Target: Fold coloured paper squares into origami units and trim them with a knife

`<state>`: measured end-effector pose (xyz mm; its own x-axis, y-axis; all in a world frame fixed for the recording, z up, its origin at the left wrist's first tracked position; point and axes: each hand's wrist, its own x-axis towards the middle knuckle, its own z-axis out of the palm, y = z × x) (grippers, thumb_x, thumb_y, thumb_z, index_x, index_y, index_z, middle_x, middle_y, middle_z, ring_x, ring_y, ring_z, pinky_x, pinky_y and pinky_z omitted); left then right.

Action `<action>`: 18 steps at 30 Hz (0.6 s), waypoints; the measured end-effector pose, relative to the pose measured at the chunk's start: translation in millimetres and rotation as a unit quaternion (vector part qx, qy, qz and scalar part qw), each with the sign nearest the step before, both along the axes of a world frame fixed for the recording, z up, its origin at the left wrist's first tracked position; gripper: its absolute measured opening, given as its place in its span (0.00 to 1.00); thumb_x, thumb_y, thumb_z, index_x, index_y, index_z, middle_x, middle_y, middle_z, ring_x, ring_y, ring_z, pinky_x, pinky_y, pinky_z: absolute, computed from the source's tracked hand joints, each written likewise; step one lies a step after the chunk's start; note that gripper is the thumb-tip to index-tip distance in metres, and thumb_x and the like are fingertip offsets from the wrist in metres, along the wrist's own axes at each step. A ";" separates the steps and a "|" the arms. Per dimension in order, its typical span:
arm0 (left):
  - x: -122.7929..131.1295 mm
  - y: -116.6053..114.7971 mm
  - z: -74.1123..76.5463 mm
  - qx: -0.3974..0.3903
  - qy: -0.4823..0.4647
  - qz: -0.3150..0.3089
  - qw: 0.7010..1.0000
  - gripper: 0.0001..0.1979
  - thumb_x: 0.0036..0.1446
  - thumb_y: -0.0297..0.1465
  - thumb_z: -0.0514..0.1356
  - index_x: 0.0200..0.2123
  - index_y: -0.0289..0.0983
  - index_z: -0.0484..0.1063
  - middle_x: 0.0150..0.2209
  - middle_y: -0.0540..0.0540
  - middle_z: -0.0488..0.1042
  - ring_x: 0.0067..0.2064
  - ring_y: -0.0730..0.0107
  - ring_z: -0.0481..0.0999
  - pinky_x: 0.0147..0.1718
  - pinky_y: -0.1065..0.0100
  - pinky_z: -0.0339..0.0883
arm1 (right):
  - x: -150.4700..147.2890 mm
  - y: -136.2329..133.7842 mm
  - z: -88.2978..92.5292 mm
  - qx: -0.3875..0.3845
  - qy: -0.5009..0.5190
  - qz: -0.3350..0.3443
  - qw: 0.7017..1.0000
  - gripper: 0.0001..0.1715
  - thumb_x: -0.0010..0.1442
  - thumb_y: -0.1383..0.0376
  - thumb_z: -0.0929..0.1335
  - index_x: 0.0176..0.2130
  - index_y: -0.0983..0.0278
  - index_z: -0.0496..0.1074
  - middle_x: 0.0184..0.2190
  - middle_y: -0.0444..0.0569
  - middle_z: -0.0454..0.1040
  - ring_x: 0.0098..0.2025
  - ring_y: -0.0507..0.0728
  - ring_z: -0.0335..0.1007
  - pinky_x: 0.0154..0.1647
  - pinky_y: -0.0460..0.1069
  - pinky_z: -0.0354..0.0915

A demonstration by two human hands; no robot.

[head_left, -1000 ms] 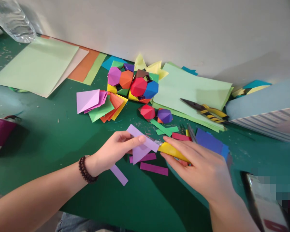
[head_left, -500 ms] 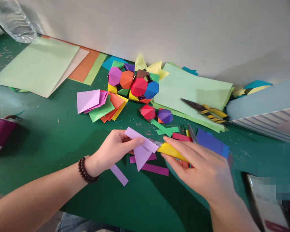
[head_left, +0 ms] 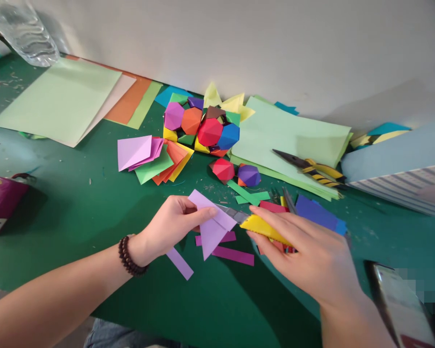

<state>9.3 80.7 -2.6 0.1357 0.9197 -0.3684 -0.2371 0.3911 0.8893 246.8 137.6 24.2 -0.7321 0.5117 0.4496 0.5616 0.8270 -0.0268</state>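
Note:
My left hand (head_left: 174, 227) pinches a folded sheet of lilac paper (head_left: 212, 227) between thumb and fingers. My right hand (head_left: 304, 253) grips a yellow utility knife (head_left: 263, 229), its handle partly hidden by my fingers. The knife's steel blade (head_left: 230, 213) reaches left and touches the upper right edge of the lilac paper. Beneath the paper lie a lilac strip (head_left: 179, 263) and a magenta strip (head_left: 234, 255). A dark beaded bracelet (head_left: 130, 256) circles my left wrist.
A green cutting mat (head_left: 61, 237) bears a multicoloured origami ball (head_left: 201, 125), red and purple folded polyhedra (head_left: 222, 169), paper stacks (head_left: 290, 145), pliers (head_left: 311, 169) and scissors (head_left: 289, 200). A phone (head_left: 400, 299) lies at lower right, and a magenta box (head_left: 2, 208) stands at left.
The lilac paper has turned in my left hand, with its lower point swinging right. More of the knife blade now shows beside the paper.

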 end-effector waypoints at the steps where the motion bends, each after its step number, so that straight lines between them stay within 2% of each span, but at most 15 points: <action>1: 1.2 -0.6 -0.8 0.003 -0.006 -0.008 1.000 0.16 0.57 0.43 0.64 0.33 0.35 0.80 0.32 0.43 0.81 0.31 0.68 0.77 0.31 0.68 0.70 | -1.7 -1.2 -0.2 -0.002 0.000 0.003 1.000 0.19 0.60 0.67 0.71 0.51 0.62 0.73 0.37 0.48 0.80 0.33 0.54 0.77 0.34 0.48 0.68; 8: 4.2 -1.9 1.7 -0.005 -0.019 -0.017 1.000 0.17 0.57 0.43 0.63 0.34 0.33 0.79 0.29 0.44 0.79 0.28 0.71 0.74 0.28 0.70 0.68 | -8.0 -5.2 0.6 -0.008 -0.003 0.017 1.000 0.15 0.61 0.67 0.70 0.50 0.63 0.73 0.34 0.47 0.80 0.31 0.52 0.76 0.31 0.47 0.67; 12: 2.8 -0.4 6.5 -0.022 -0.047 -0.009 0.999 0.19 0.59 0.44 0.60 0.31 0.33 0.79 0.29 0.43 0.79 0.29 0.71 0.75 0.29 0.71 0.71 | -6.0 -3.7 0.3 -0.013 0.001 0.019 1.000 0.17 0.60 0.68 0.71 0.50 0.64 0.73 0.35 0.48 0.80 0.31 0.52 0.76 0.33 0.47 0.68; 18: 1.7 0.4 9.6 -0.016 -0.052 -0.025 0.998 0.17 0.58 0.43 0.62 0.32 0.34 0.81 0.30 0.44 0.80 0.29 0.72 0.77 0.31 0.73 0.72 | -3.3 -0.6 0.3 -0.014 -0.007 0.015 1.000 0.19 0.60 0.66 0.72 0.52 0.63 0.72 0.37 0.49 0.80 0.33 0.53 0.77 0.33 0.48 0.68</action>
